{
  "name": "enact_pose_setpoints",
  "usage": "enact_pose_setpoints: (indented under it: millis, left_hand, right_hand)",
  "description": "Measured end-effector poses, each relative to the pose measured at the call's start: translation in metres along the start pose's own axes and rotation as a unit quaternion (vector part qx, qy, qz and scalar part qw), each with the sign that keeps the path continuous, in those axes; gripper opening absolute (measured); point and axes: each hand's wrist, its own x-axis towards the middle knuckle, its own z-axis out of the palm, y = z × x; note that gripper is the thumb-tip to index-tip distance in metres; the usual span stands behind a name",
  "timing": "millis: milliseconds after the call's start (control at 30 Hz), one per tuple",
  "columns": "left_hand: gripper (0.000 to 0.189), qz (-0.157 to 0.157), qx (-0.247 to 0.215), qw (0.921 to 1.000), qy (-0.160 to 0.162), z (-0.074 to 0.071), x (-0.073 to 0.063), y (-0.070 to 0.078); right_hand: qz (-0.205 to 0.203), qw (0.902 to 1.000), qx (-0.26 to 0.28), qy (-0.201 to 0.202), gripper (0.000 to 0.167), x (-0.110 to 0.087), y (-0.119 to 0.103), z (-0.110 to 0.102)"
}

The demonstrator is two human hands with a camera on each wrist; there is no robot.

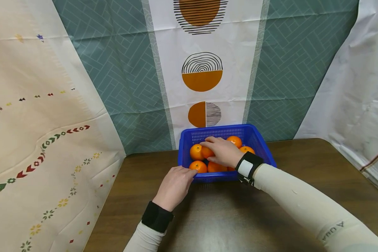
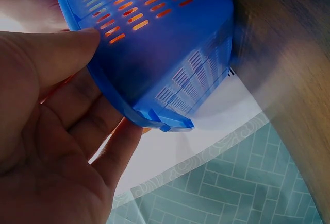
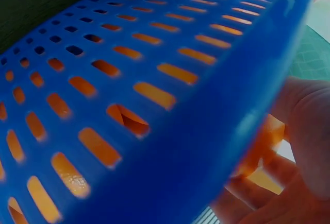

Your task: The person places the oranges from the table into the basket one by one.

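Note:
A blue plastic basket [image 1: 204, 177] with slotted walls holds several oranges [image 1: 197, 166]. My left hand [image 1: 175, 185] grips its near left rim; in the left wrist view the thumb [image 2: 67, 51] lies on the outer side and the fingers reach over the rim. Inside the basket, my right hand [image 1: 223, 151] holds an orange [image 1: 207, 152] between thumb and fingers, above the others. The right wrist view shows that orange [image 3: 265, 144] in the hand, partly hidden by the basket's wall [image 3: 170, 147]. Other oranges are partly covered by my right hand and wrist.
The basket stands on a dark brown wooden table [image 1: 226, 213], close to its back edge. A patterned green and white cloth [image 1: 135, 70] hangs right behind it. Cream cloth [image 1: 50, 140] hangs on the left, pale cloth [image 1: 359, 87] on the right.

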Motion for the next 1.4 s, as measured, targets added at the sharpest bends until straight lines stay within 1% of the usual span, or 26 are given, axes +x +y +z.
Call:
enact_pose_setpoints:
  millis: [200, 367, 667, 733, 900, 1067, 1200, 1400]
  left_hand:
    - [0.023, -0.001, 0.000, 1.0000, -0.003, -0.001, 0.000, 0.000]
    - [0.023, -0.002, 0.003, 1.0000, -0.004, -0.001, 0.000, 0.001]
    - [0.025, -0.002, 0.005, 1.0000, -0.007, 0.000, 0.001, 0.000]
    - [0.024, -0.003, 0.005, 1.0000, -0.008, 0.000, 0.000, 0.000]
    - [0.024, -0.005, 0.002, 0.9999, -0.009, -0.001, 0.000, 0.000]
    - [0.026, -0.006, -0.001, 0.9999, -0.011, -0.002, 0.001, 0.001]
    - [0.028, -0.009, -0.002, 0.9999, -0.013, -0.003, 0.002, 0.002]
    - [0.029, -0.015, -0.011, 0.9997, -0.016, -0.003, 0.001, 0.001]
  right_hand:
    - [-0.001, 1.0000, 0.001, -0.009, 0.066, 0.003, 0.000, 0.005]
    - [-0.006, 0.9999, -0.009, -0.013, 0.068, 0.007, 0.000, 0.011]
    - [-0.015, 0.9993, -0.024, -0.024, 0.069, 0.009, -0.004, 0.011]
    - [-0.021, 0.9989, -0.030, -0.029, 0.070, 0.010, -0.003, 0.013]
    - [-0.028, 0.9980, -0.024, -0.051, 0.072, 0.012, -0.002, 0.016]
    - [-0.032, 0.9976, -0.014, -0.060, 0.069, 0.011, 0.000, 0.018]
    - [-0.039, 0.9978, -0.010, -0.053, 0.067, 0.009, 0.004, 0.022]
    - [-0.051, 0.9976, -0.010, -0.047, 0.070, -0.003, 0.002, 0.012]
